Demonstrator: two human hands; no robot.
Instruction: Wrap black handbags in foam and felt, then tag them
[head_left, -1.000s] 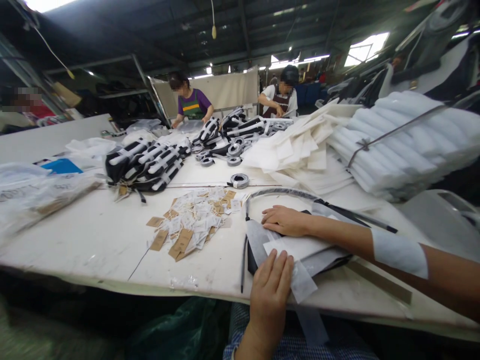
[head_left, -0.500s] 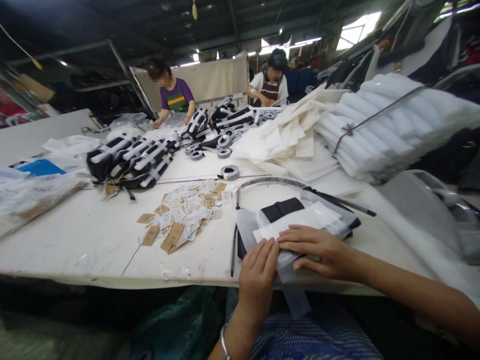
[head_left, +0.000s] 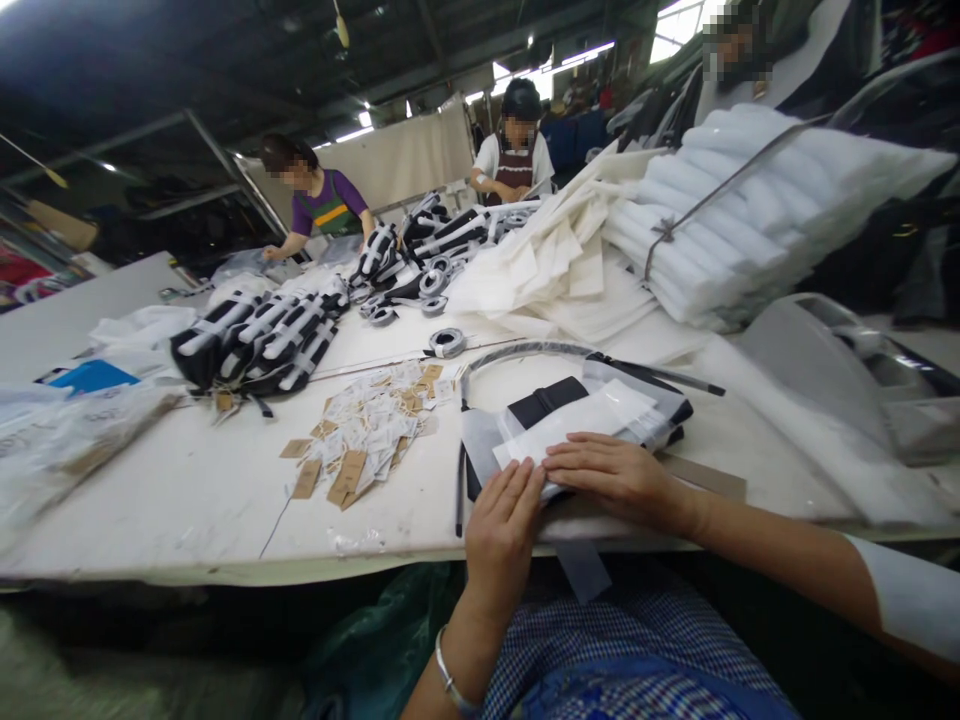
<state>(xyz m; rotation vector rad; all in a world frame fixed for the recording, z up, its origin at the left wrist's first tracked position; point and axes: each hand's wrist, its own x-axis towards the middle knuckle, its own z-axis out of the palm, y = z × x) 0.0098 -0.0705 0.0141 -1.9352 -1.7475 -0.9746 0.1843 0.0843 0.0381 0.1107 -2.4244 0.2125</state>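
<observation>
A black bag [head_left: 551, 400] lies flat near the table's front edge, partly covered by white and translucent wrapping sheets [head_left: 574, 425]. My left hand [head_left: 501, 530] rests with its fingers stretched out on the near edge of the white sheet. Beside it, touching at the fingertips, my right hand [head_left: 619, 482] lies flat over the same sheet, its thumb hidden. A strap wrapped in clear film [head_left: 517, 350] arches behind the bag. Below my hands a translucent strip [head_left: 583, 570] hangs over the table edge.
Paper hang tags [head_left: 367, 430] lie in a heap left of the bag. Behind them are bundled black straps [head_left: 259, 335] and a coiled strap [head_left: 447, 343]. Thin white sheets [head_left: 540, 270] and a tied stack of white padding [head_left: 750, 200] stand at right. Two people work across the table.
My right thumb has gone from sight, and my hands press along the sheet's near edge. Less of the translucent strip hangs down. The camera view has shifted slightly.
</observation>
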